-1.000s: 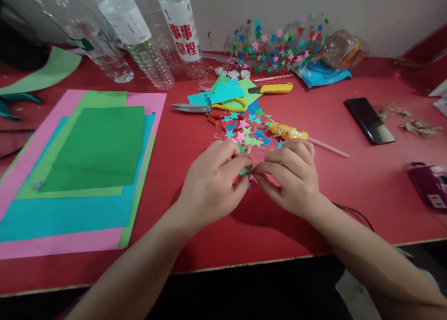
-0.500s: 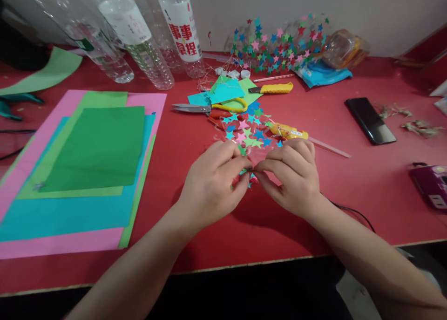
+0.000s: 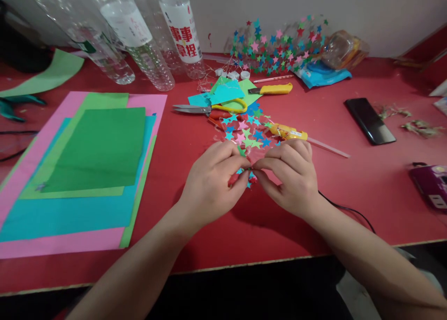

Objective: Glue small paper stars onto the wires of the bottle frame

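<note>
Piece (image 3: pixel 249 169), small, pinched between two hands above a red counter (image 3: pixel 206 245).

Grip: left hand (image 3: pixel 216 185) and right hand (image 3: pixel 291 180), each closed thumb to forefinger on the piece, fingertips meeting; piece mostly hidden, kind and material cannot be told. Handling, by judgement: very light, thin, easily bent or creased; best taken by the edge, with fingertips only. Just beyond the fingers: stars (image 3: pixel 257 135), paper-like, blue, pink and green, probably light and easily shifted. Right of these: glue gun (image 3: pixel 293 134), yellow. Farther back: scissors (image 3: pixel 209 109), yellow-handled, at the scraps (image 3: pixel 226 92); cutter (image 3: pixel 275 88), yellow. Left: sheets (image 3: pixel 101 147), stacked, green uppermost. Right: phone (image 3: pixel 370 121), black, lying flat. Rear left: bottles (image 3: pixel 183 36), clear plastic, standing.
</note>
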`<action>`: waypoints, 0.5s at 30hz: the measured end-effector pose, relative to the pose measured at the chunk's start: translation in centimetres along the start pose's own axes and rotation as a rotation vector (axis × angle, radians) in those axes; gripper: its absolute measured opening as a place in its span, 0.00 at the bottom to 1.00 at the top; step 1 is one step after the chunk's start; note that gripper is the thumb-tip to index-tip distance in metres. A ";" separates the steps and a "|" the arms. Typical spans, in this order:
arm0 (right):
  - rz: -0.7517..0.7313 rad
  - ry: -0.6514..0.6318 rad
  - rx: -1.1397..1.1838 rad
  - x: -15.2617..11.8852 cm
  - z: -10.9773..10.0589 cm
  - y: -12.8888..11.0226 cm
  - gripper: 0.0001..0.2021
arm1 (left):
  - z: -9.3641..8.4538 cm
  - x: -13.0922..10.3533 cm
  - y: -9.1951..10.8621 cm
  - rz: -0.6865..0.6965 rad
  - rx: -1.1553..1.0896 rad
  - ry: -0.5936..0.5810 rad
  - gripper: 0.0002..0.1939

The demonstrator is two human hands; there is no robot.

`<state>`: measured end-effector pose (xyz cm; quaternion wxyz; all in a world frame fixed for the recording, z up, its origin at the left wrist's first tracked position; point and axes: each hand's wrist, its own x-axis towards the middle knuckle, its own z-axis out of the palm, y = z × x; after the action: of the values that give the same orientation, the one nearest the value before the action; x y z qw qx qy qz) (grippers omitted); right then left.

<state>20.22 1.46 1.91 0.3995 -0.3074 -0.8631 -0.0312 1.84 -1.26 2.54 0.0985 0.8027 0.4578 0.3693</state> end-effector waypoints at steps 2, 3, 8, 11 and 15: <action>0.002 0.007 0.010 0.0 -0.1 0.0 0.02 | 0.0 0.0 0.1 -0.032 -0.023 0.001 0.04; 0.004 0.011 0.014 0.0 -0.2 0.1 0.03 | -0.1 0.1 0.1 -0.046 -0.034 0.002 0.03; -0.005 0.020 0.019 -0.1 -0.3 0.2 0.05 | -0.2 0.1 0.1 -0.065 -0.073 0.015 0.04; -0.018 0.026 0.011 -0.1 -0.3 0.2 0.05 | -0.2 0.1 -0.1 -0.059 -0.073 0.003 0.05; -0.032 0.027 0.008 0.0 -0.3 0.3 0.05 | -0.1 0.2 -0.1 -0.040 -0.064 0.014 0.06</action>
<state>20.63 1.55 2.07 0.4120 -0.2913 -0.8625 -0.0383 1.78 -1.04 2.61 0.1283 0.7871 0.4625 0.3874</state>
